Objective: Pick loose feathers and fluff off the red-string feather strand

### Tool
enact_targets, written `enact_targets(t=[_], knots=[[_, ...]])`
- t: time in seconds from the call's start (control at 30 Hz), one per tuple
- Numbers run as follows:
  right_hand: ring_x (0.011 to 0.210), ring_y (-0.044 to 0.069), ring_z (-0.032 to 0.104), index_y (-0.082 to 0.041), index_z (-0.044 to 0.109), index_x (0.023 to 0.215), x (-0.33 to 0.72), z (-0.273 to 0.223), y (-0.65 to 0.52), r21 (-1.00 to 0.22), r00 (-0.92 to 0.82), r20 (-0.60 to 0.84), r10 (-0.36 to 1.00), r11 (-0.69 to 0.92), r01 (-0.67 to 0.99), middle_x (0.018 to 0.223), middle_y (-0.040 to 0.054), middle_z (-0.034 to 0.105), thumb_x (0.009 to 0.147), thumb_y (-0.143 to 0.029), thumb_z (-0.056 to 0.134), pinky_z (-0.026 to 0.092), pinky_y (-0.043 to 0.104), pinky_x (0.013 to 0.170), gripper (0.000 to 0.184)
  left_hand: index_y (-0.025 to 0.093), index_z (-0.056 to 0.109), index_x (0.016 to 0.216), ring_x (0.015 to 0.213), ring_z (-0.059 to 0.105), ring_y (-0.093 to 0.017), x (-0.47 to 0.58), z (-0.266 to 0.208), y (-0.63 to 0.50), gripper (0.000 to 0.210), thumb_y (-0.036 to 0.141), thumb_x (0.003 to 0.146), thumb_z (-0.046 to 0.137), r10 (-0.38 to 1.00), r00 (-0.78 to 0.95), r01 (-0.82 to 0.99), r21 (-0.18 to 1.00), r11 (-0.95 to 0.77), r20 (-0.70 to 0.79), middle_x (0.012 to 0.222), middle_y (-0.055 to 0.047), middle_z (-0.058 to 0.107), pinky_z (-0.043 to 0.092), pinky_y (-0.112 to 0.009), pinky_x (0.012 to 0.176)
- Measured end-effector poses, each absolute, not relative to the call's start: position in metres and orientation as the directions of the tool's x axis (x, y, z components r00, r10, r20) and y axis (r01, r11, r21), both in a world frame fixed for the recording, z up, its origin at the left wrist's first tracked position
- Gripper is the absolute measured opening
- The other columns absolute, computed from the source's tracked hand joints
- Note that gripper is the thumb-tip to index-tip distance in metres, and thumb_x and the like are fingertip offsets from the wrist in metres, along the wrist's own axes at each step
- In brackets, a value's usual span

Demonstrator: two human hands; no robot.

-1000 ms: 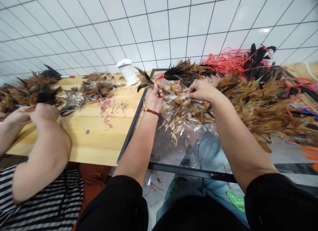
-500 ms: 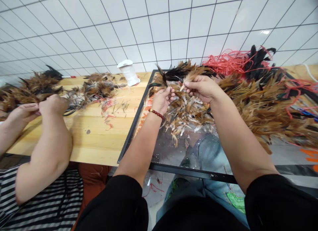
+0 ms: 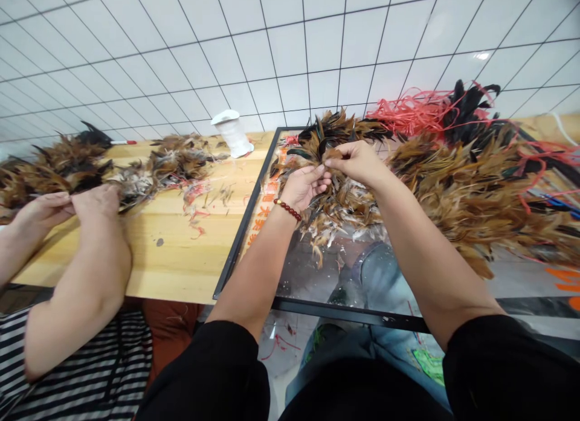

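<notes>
Over a heap of brown feathers [image 3: 344, 209] on a black-framed clear panel [image 3: 317, 276], my two hands meet fingertip to fingertip. My left hand [image 3: 304, 188], with a dark red bead bracelet [image 3: 287, 209] at the wrist, pinches the base of a few dark and brown feathers [image 3: 319, 148]. Closed beside it, my right hand [image 3: 356, 162] pinches a brown feather [image 3: 333, 153] against that cluster. The quill ends are hidden between my fingers. Glossy black and brown feathers [image 3: 344, 128] lie just behind my hands.
A large pile of long brown feathers [image 3: 453, 191] spreads to the right, with tangled pink ribbon [image 3: 410, 114] behind it. Blue-handled scissors [image 3: 559, 202] lie far right. At left, a white spool [image 3: 233, 133] stands on the wooden table [image 3: 181, 252], near a co-worker's hands [image 3: 72, 206].
My right hand has moved left and brought its brown feather against the cluster in my left hand. My fingertips now touch, where there was a gap before.
</notes>
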State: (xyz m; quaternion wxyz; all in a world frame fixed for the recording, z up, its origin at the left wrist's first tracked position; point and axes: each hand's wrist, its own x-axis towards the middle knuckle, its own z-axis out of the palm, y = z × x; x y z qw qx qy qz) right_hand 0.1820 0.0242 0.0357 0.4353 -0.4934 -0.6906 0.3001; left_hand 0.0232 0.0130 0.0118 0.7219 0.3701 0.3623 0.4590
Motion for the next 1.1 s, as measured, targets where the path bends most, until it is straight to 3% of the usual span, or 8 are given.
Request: enact_targets(t=[0.17,0.3,0.43,0.57,0.7,0.83,0.97,1.1], knots=[[0.058,0.01,0.048,-0.015,0.066,0.07,0.182,0.04,0.025,-0.923,-0.017,0.309,0.951,0.304,0.235,0.06,-0.0035,0.054,0.071,-0.028,0.075,0.04,0.026,0.06,0.015,0.01,0.064,0.069,0.049,0.058,-0.004,0.027,0.008,0.014,0.018,0.01,0.085,0.072,0.978,0.187,-0.397,0.904,0.158,-0.089,0.058,0.001,0.065,0.045,-0.016,0.052],[0.053,0.008,0.044,-0.017,0.068,0.082,0.194,0.044,0.026,-0.962,0.126,0.275,0.953,0.272,0.036,0.065,-0.003,0.057,0.073,-0.03,0.074,0.036,0.024,0.054,0.017,0.01,0.069,0.074,0.049,0.058,-0.004,0.028,0.006,0.017,0.011,0.009,0.085,0.071,0.995,0.102,-0.435,0.899,0.054,-0.011,0.06,0.001,0.067,0.045,-0.017,0.052],[0.056,0.008,0.045,-0.015,0.068,0.076,0.195,0.046,0.021,-0.972,-0.029,0.208,0.978,0.21,0.109,0.065,-0.002,0.059,0.062,-0.024,0.082,0.039,0.025,0.056,0.021,0.012,0.07,0.074,0.05,0.059,-0.005,0.028,0.003,0.018,0.009,0.012,0.081,0.076,0.995,0.1,-0.439,0.898,0.034,0.011,0.06,0.002,0.067,0.046,-0.017,0.053],[0.061,0.01,0.048,-0.015,0.066,0.069,0.182,0.047,0.017,-0.933,-0.158,0.256,0.954,0.286,0.217,0.062,-0.0031,0.057,0.063,-0.027,0.08,0.041,0.025,0.06,0.019,0.012,0.066,0.067,0.049,0.059,-0.005,0.03,0.002,0.016,0.017,0.014,0.08,0.077,0.987,0.163,-0.42,0.905,0.063,0.007,0.058,0.001,0.066,0.045,-0.017,0.05],[0.06,0.011,0.048,-0.015,0.063,0.064,0.178,0.047,0.018,-0.853,-0.017,0.293,0.956,0.27,0.446,0.058,-0.0023,0.055,0.071,-0.031,0.074,0.038,0.026,0.06,0.02,0.012,0.066,0.071,0.05,0.061,-0.006,0.03,0.003,0.015,0.016,0.015,0.086,0.071,0.987,0.155,-0.429,0.898,0.099,-0.035,0.061,0.0,0.069,0.047,-0.017,0.052],[0.063,0.014,0.053,-0.015,0.065,0.065,0.179,0.047,0.018,-0.804,0.098,0.283,0.954,0.181,0.566,0.061,0.0009,0.061,0.074,-0.031,0.07,0.04,0.027,0.062,0.019,0.013,0.069,0.081,0.061,0.069,-0.008,0.028,0.003,0.016,0.009,0.019,0.087,0.071,0.988,0.123,-0.453,0.88,0.143,-0.097,0.072,-0.002,0.074,0.051,-0.018,0.06],[0.069,0.016,0.06,-0.015,0.068,0.066,0.173,0.047,0.014,-0.768,0.148,0.325,0.934,0.17,0.617,0.067,0.0026,0.067,0.075,-0.027,0.068,0.045,0.028,0.069,0.015,0.012,0.069,0.08,0.064,0.071,-0.01,0.028,0.002,0.015,0.011,0.021,0.084,0.075,0.987,0.127,-0.406,0.902,0.145,-0.101,0.073,-0.004,0.075,0.053,-0.02,0.065],[0.069,0.017,0.064,-0.016,0.07,0.068,0.166,0.044,0.014,-0.809,0.167,0.293,0.941,0.151,0.568,0.065,0.0034,0.069,0.073,-0.021,0.065,0.048,0.028,0.069,0.01,0.01,0.069,0.075,0.062,0.07,-0.011,0.032,0.002,0.013,0.013,0.019,0.082,0.076,0.99,0.134,-0.352,0.931,0.098,-0.054,0.074,-0.007,0.076,0.054,-0.021,0.063]])
